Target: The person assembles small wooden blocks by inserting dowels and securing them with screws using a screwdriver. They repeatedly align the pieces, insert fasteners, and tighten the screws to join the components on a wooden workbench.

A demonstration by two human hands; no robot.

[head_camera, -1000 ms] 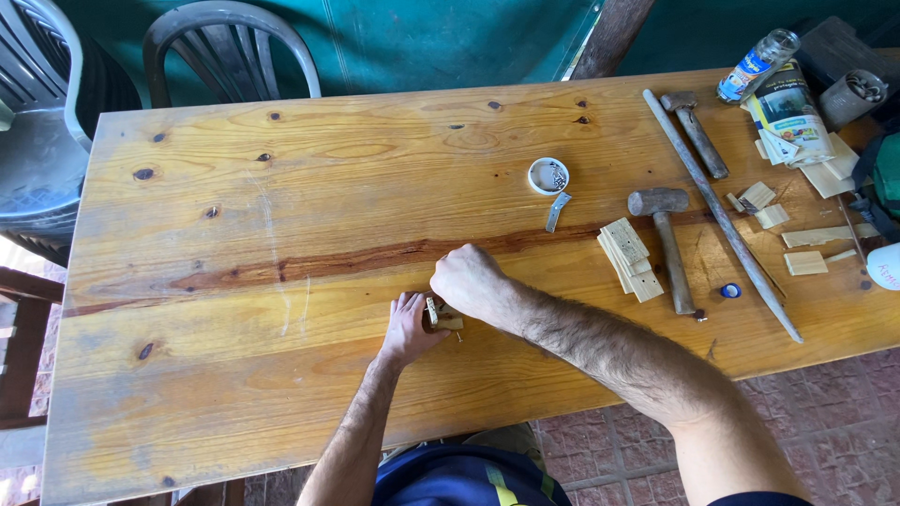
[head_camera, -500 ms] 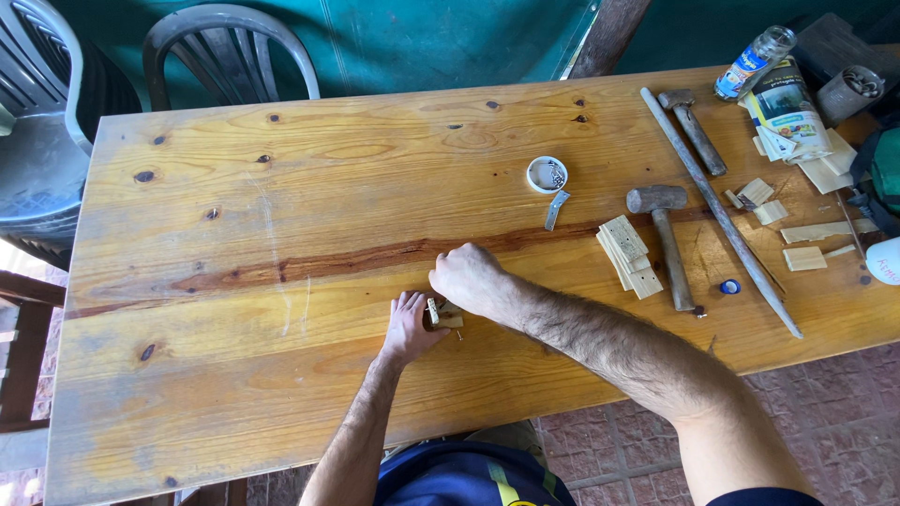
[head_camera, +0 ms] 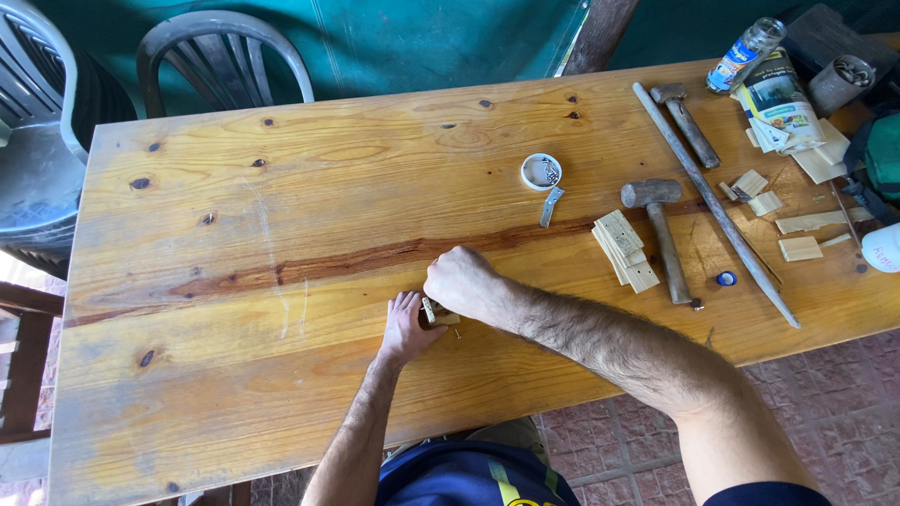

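Change: nothing shifted since earlier.
Left hand (head_camera: 405, 328): pinches my small wood piece (head_camera: 437, 315).
Right hand (head_camera: 461, 283): clenched over it on the table (head_camera: 234, 394).
Nearby: hammer (head_camera: 659, 225).

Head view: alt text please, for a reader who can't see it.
Both hands, left hand and right hand, pinch a small wooden piece on a long wooden table. To the right lie a hammer, stacked wood strips and a tape roll.

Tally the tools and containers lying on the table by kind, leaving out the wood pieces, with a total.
Hammers: 2, large and small
Long rod: 1
Tape roll: 1
Plastic bottle: 1
Metal can: 1
Blue cap: 1
Total: 7
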